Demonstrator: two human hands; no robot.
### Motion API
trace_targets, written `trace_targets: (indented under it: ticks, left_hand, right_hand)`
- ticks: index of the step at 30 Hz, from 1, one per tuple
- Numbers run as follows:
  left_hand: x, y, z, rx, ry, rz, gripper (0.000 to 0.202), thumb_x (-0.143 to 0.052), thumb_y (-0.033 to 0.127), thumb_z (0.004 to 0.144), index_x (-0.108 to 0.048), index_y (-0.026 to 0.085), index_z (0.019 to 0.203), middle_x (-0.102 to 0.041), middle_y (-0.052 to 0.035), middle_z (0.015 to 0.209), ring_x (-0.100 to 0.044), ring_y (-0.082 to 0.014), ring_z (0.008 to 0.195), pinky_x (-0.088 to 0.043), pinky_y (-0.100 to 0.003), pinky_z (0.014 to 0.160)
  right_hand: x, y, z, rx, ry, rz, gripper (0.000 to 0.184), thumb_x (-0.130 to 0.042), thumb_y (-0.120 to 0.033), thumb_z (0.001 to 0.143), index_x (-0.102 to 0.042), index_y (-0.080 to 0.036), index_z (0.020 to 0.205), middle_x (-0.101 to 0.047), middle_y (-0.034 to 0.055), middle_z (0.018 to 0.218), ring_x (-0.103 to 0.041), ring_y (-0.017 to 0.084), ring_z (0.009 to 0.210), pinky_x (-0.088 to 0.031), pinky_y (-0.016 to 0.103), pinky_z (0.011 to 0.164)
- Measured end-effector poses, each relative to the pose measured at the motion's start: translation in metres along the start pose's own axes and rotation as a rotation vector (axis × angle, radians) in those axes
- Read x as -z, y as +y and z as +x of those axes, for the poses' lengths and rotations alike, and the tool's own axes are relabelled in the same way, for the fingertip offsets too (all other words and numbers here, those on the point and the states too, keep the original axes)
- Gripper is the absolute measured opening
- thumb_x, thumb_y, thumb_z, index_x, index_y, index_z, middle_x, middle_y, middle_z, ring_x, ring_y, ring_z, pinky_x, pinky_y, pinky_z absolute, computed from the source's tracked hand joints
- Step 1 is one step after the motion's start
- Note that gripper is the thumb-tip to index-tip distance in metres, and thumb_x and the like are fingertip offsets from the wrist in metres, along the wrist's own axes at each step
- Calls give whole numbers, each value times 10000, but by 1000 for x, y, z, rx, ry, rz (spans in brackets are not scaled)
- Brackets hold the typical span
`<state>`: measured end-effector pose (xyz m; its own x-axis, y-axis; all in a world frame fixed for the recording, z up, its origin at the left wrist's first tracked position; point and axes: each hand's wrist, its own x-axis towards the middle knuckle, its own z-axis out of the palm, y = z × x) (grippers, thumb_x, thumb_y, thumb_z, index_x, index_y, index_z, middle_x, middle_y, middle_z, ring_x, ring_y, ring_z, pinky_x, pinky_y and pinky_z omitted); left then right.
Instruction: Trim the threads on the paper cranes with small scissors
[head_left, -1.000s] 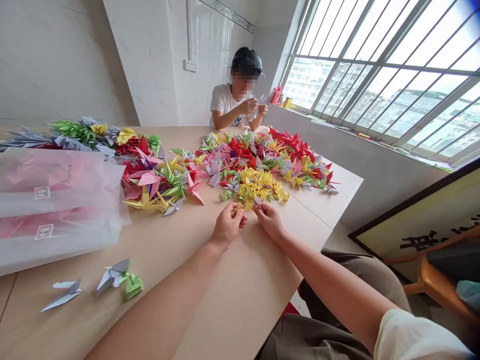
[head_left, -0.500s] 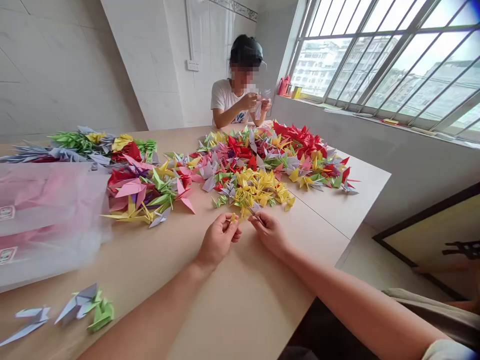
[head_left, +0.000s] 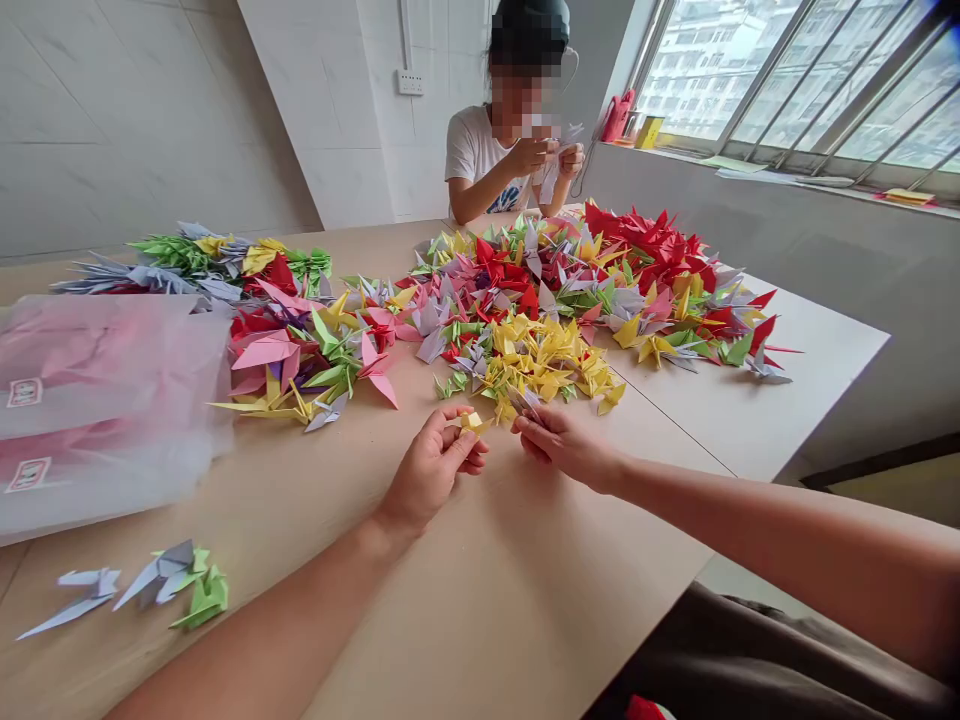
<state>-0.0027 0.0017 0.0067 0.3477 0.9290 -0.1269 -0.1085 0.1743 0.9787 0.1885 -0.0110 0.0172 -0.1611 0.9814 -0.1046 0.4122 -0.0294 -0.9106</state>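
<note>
My left hand (head_left: 435, 460) pinches a small yellow folded-paper crane (head_left: 472, 421) between thumb and fingers, above the table. Close by on the right, my right hand (head_left: 559, 440) is closed, palm down, round a slim dark metal-looking tool (head_left: 517, 399); its kind is hard to make out, as fingers cover most of it. Just beyond both hands lies a heap of small yellow paper cranes (head_left: 536, 355). Behind it spreads a larger pile of red, pink, lilac and green paper cranes (head_left: 487, 270).
Clear plastic bags (head_left: 112, 400) with pink contents lie on the left of the table (head_left: 450, 620). Lilac and green cranes (head_left: 169, 575) rest at front left. Across the table sits a person (head_left: 487, 160) with paper in their hands. A barred window (head_left: 787, 80) is at right.
My view has tilted down and shifted. The yellow crane shows more plainly in my left hand. My right hand has turned palm down, closer to the yellow heap.
</note>
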Motion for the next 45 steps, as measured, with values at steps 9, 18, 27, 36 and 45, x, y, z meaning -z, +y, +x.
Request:
trace_targets:
  ticks: [9, 18, 27, 36, 45]
  left_hand:
    - [4, 7, 2, 126, -4, -117, 272, -601, 352, 796, -522, 196, 1004, -668, -30, 772, -598, -122, 671, -472, -253, 666]
    - [36, 15, 3, -18, 112, 2, 203, -608, 292, 791, -549, 262, 983, -670, -3, 804, -631, -160, 797, -493, -274, 753]
    - [37, 12, -1, 74, 1, -159, 269, -569, 270, 821, -464, 297, 1068, -603, 32, 726, -589, -135, 728, -475, -268, 744]
    - [37, 10, -1, 99, -14, -107, 328, -622, 267, 782, -477, 305, 1075, -645, 32, 707, -589, -141, 720, -451, -231, 660]
    - [35, 18, -2, 107, -24, -59, 277, -586, 199, 806, -465, 281, 1041, -610, 65, 632, -581, -113, 689, -454, -234, 691]
  right_hand:
    - [85, -34, 25, 144, -295, -440, 276, -433, -425, 884, -580, -239, 744, -571, 22, 646, -479, 137, 515, -390, 242, 445]
    - [4, -23, 40, 25, -315, -84, 412, -263, -480, 930, -597, -260, 1029, -533, 41, 692, -516, 180, 639, -467, 294, 599]
    - [14, -38, 43, 122, -233, -293, 328, -432, -486, 871, -654, -281, 998, -644, 54, 742, -603, 212, 676, -456, 287, 518]
    - [26, -52, 25, 141, -240, -486, 303, -447, -499, 862, -674, -300, 877, -668, 57, 702, -559, 171, 507, -377, 295, 432]
    - [17, -68, 23, 58, -396, -614, 280, -454, -350, 895, -662, -210, 770, -643, 28, 634, -565, 151, 547, -378, 261, 514]
